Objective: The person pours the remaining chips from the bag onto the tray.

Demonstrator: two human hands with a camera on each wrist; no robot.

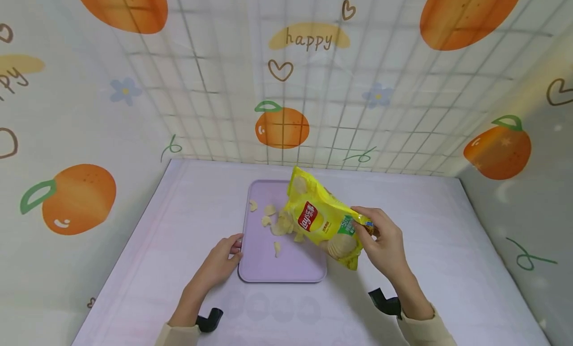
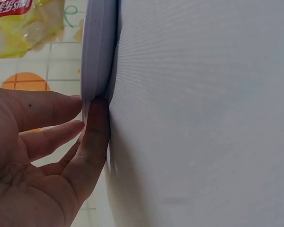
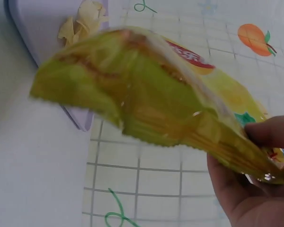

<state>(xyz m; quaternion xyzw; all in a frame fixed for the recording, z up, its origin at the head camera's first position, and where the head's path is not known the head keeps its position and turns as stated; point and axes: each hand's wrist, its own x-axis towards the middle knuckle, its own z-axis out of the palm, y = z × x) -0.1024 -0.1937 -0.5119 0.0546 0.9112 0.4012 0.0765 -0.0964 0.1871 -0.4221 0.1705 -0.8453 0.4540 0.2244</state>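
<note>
My right hand (image 1: 385, 244) pinches the bottom end of a yellow Lay's potato chip bag (image 1: 327, 214) between thumb and fingers. The bag is tilted over a light purple tray (image 1: 282, 269), its far end low and to the left. Potato chips (image 1: 281, 224) lie scattered on the tray, with several bunched by the bag's end. At the tray's left edge is my left hand (image 1: 219, 261). In the left wrist view, its thumb and fingers (image 2: 97, 127) pinch the tray's rim (image 2: 97, 52). The right wrist view shows the bag's underside, partly blurred.
The tray lies on a white tabletop (image 1: 197, 197). Behind it and at both sides hang pale cloth walls printed with oranges (image 1: 282, 128), hearts and flowers. Black wrist mounts (image 1: 385, 303) stick out beside both forearms.
</note>
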